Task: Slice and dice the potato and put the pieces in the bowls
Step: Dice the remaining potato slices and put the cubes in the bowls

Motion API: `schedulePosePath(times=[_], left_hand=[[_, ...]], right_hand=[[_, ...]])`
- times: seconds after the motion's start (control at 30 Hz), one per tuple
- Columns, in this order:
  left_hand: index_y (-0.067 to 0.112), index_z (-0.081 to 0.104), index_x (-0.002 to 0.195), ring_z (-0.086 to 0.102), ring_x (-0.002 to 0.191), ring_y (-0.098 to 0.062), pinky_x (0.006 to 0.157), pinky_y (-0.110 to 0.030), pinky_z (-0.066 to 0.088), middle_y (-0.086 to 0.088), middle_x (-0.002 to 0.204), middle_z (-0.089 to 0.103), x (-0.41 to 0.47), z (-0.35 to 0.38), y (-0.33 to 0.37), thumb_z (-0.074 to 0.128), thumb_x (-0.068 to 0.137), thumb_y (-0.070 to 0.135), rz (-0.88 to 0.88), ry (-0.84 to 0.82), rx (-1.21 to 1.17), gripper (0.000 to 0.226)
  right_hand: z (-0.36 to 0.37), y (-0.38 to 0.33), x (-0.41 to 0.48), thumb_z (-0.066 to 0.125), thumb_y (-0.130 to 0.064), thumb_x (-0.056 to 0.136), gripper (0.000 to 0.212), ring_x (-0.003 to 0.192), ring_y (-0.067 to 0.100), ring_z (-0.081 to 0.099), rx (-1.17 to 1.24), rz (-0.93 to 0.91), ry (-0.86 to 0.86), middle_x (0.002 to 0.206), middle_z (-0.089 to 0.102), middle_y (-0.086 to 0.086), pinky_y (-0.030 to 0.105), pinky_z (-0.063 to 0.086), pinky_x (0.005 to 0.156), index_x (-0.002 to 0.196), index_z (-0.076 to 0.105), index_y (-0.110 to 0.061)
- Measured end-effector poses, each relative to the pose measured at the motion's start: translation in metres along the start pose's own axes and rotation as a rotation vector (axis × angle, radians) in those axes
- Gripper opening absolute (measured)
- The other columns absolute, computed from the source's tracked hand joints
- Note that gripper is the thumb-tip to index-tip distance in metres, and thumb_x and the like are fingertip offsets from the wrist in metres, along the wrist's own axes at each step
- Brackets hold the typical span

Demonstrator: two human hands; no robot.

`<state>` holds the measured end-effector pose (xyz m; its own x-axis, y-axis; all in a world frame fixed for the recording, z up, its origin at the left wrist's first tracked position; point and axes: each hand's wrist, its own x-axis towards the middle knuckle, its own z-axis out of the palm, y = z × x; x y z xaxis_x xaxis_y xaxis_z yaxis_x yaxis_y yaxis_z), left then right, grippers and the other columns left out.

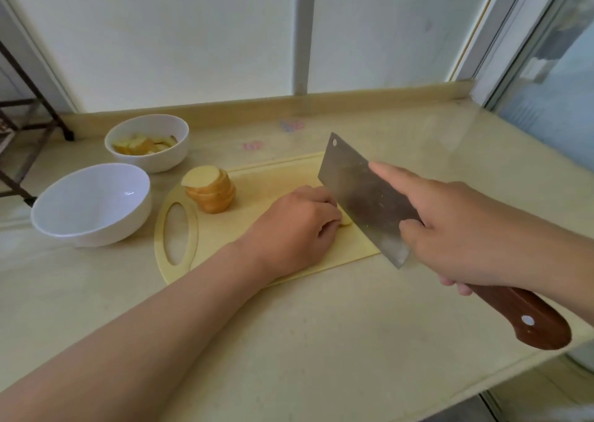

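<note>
A stack of potato slices (210, 193) stands at the left end of the yellow cutting board (257, 177). My left hand (299, 229) presses down on a potato piece (346, 222) in the middle of the board; the hand hides most of it. My right hand (456, 229) grips a cleaver (363, 196) by its brown wooden handle, index finger laid along the blade. The blade rests against my left knuckles. The far white bowl (167, 158) holds cut potato pieces (144, 145). The near white bowl (93, 216) has nothing in it.
The beige counter (289, 341) ends at a drop on the right and near side. A dark metal rack (29, 113) stands at the far left. Frosted window panes (193, 36) rise behind the counter's raised back lip.
</note>
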<state>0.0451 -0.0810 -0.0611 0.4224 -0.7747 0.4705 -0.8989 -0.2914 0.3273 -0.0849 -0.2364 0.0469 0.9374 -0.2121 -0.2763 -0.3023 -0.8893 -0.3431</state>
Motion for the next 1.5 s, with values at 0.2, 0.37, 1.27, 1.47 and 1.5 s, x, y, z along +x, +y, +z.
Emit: schedulePosePath(times=[0.2, 0.37, 1.27, 1.47, 1.5], left_hand=[[0.009, 0.072, 0.08, 0.059, 0.08, -0.024, 0.071, -0.037, 0.049, -0.004, 0.085, 0.064, 0.0, 0.0, -0.001, 0.059, 0.09, 0.014, 0.012, 0.017, 0.0, 0.017], [0.008, 0.074, 0.082, 0.061, 0.078, -0.024, 0.069, -0.037, 0.05, -0.006, 0.086, 0.067, 0.0, -0.002, 0.0, 0.063, 0.087, 0.011, 0.032, 0.028, 0.001, 0.013], [0.009, 0.074, 0.073, 0.057, 0.074, -0.024, 0.065, -0.038, 0.049, -0.004, 0.078, 0.064, -0.01, -0.008, 0.0, 0.059, 0.084, 0.014, -0.023, 0.039, -0.012, 0.019], [0.011, 0.078, 0.081, 0.06, 0.074, -0.025, 0.067, -0.033, 0.05, -0.005, 0.082, 0.068, -0.011, -0.009, 0.001, 0.061, 0.082, 0.011, 0.0, 0.032, -0.023, 0.016], [0.01, 0.077, 0.082, 0.061, 0.075, -0.026, 0.069, -0.033, 0.051, -0.005, 0.083, 0.068, -0.011, -0.01, 0.001, 0.061, 0.082, 0.011, 0.0, 0.032, -0.021, 0.016]], right_hand=[[0.002, -0.004, -0.003, 0.036, -0.016, 0.102, 0.083, 0.049, 0.027, 0.07, -0.002, 0.01, -0.034, 0.075, 0.057, 0.0, 0.041, 0.061, 0.046, 0.151, -0.002, -0.07], [0.006, -0.026, 0.033, 0.04, -0.012, 0.099, 0.086, 0.051, 0.029, 0.069, -0.061, -0.055, -0.007, 0.082, 0.062, 0.013, 0.044, 0.062, 0.047, 0.159, -0.006, -0.054], [0.005, -0.021, 0.008, 0.038, -0.01, 0.1, 0.082, 0.051, 0.025, 0.069, 0.053, -0.038, -0.02, 0.093, 0.061, 0.008, 0.041, 0.061, 0.046, 0.156, 0.006, -0.061], [0.012, -0.048, 0.048, 0.04, -0.004, 0.095, 0.087, 0.05, 0.026, 0.066, 0.037, -0.062, 0.046, 0.083, 0.063, 0.015, 0.041, 0.062, 0.048, 0.162, 0.005, -0.046], [0.01, -0.049, 0.055, 0.04, -0.003, 0.093, 0.087, 0.05, 0.024, 0.065, 0.07, -0.064, 0.06, 0.084, 0.064, 0.014, 0.039, 0.062, 0.048, 0.162, 0.007, -0.045]])
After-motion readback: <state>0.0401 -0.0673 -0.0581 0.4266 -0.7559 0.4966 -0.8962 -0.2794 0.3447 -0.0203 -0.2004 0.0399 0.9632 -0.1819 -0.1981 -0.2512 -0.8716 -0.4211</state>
